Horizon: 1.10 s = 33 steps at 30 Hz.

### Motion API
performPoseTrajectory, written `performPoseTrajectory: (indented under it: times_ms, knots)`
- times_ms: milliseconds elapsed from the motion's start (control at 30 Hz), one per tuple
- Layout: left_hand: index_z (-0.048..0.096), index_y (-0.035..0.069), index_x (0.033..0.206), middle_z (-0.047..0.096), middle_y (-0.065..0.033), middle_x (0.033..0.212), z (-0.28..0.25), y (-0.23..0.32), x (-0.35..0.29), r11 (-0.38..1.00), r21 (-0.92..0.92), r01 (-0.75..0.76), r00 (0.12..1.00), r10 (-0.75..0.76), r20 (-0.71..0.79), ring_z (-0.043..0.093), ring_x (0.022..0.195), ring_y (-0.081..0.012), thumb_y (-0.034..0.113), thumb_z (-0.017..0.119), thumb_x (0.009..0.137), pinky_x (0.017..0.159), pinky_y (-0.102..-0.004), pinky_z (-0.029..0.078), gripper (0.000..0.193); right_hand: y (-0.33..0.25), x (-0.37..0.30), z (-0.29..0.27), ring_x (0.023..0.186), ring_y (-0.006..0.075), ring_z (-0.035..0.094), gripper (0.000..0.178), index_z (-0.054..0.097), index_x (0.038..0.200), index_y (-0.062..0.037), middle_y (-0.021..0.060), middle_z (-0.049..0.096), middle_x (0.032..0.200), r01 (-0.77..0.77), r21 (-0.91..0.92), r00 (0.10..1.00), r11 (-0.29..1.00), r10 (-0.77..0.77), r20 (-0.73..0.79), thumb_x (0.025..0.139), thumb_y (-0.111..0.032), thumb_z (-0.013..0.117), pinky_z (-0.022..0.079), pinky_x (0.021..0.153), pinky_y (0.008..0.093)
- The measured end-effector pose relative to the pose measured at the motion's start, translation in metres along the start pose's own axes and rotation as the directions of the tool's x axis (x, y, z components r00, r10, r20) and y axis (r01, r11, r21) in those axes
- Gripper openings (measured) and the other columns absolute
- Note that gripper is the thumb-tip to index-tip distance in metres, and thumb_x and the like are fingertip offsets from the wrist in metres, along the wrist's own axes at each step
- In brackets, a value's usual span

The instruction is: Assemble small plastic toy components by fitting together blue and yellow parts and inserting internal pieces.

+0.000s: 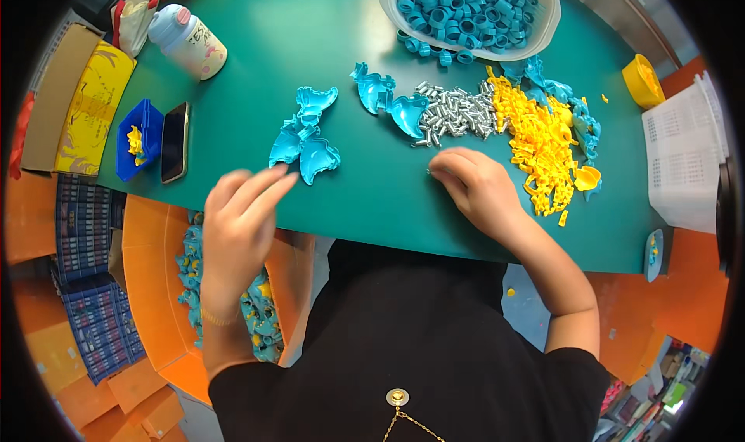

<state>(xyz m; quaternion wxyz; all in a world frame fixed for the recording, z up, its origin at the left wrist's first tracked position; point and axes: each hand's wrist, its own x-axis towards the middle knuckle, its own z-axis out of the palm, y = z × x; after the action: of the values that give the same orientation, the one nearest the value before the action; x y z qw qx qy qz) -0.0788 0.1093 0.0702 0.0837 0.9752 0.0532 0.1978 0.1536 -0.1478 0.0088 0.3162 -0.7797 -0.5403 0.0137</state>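
Observation:
My left hand is over the table's near edge, slightly blurred, open with its fingers stretched out. Its fingertips are close to several curved teal plastic shell pieces lying in a loose group. My right hand is closed in a pinch just above the green tabletop. A tiny silvery tip shows at its fingertips, looking like a small metal pin, mostly hidden. Beyond that hand lies a heap of short silver metal pins. Two more teal shells rest at the heap's left side.
Yellow plastic parts are heaped to the right, bordered by teal pieces. A clear tub of teal rings stands at the back. At left are a bottle, a phone and a blue tray. Below left sits an orange bin.

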Motion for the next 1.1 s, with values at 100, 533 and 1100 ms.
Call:
performPoseTrajectory:
  times_ms: [100, 533, 1100]
  knots:
    - [0.074, 0.012, 0.116, 0.068, -0.0029, 0.129, 0.034, 0.003, 0.042, 0.974, 0.17, -0.151, 0.988, 0.155, -0.009, 0.062, 0.111, -0.0257, 0.001, 0.067, 0.081, 0.093, -0.0393, 0.048, 0.037, -0.012, -0.015, -0.015, 0.085, 0.0259, 0.069, 0.011, 0.072, 0.102, -0.0062, 0.0085, 0.071, 0.096, -0.168, 0.086, 0.986, 0.982, 0.166, 0.03, 0.092, -0.007, 0.074, 0.054, 0.072, 0.0354]
    - [0.064, 0.009, 0.113, 0.067, -0.0057, 0.083, 0.101, 0.101, 0.057, 0.844, -0.517, 0.145, 0.968, -0.014, 0.249, 0.067, 0.074, -0.0269, 0.012, 0.075, 0.088, 0.066, -0.0371, 0.053, 0.027, 0.0, -0.06, -0.03, 0.098, 0.0194, 0.072, 0.019, 0.076, 0.104, -0.0012, 0.0088, 0.076, 0.102, -0.225, 0.583, 0.956, 0.781, 0.292, -0.022, 0.087, 0.006, 0.076, 0.057, 0.086, 0.0313]
    - [0.065, 0.004, 0.133, 0.067, -0.0118, 0.13, 0.097, 0.077, 0.054, 0.714, -0.693, 0.099, 0.934, 0.174, 0.313, 0.065, 0.114, -0.03, 0.032, 0.095, 0.069, 0.095, -0.0388, 0.054, 0.076, 0.007, -0.047, -0.014, 0.087, 0.0248, 0.071, 0.017, 0.076, 0.098, -0.0054, 0.0074, 0.076, 0.093, -0.095, 0.366, 0.995, 0.926, 0.08, 0.054, 0.083, 0.0, 0.079, 0.056, 0.081, 0.0359]
